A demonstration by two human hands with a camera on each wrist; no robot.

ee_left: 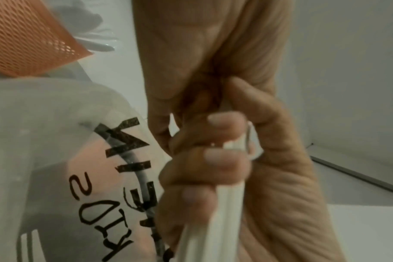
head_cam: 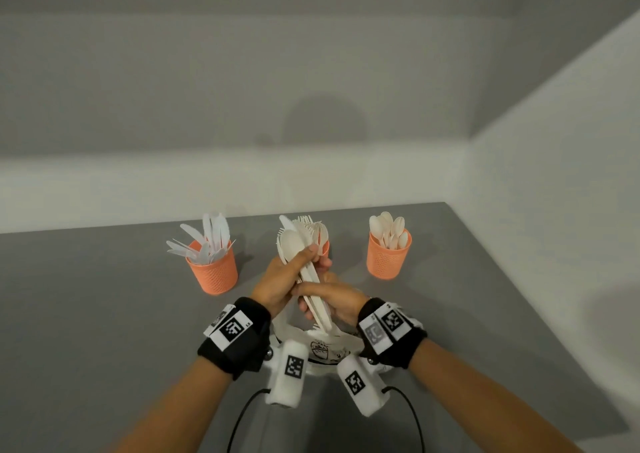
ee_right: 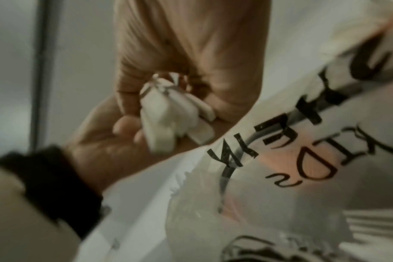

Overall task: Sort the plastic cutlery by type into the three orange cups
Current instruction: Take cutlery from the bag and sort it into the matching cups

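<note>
A mixed bundle of white plastic cutlery (head_cam: 304, 251) stands upright over the bag, with spoon, fork and knife heads fanned at the top. My left hand (head_cam: 294, 272) grips it mid-length, thumb across the front. Just below, my right hand (head_cam: 325, 300) curls round the handles (ee_left: 224, 212); their ends (ee_right: 164, 109) poke out between the two hands. Three orange mesh cups stand behind: the left cup (head_cam: 213, 272) holds knives, the middle cup (head_cam: 325, 249), mostly hidden by the bundle, holds forks, and the right cup (head_cam: 389, 257) holds spoons.
A translucent printed plastic bag (head_cam: 322, 345) lies on the grey table (head_cam: 104, 314) right under my wrists, with more cutlery showing through it (ee_right: 370, 228). White walls close the table's back and right side. Wrist camera cables hang near the front edge.
</note>
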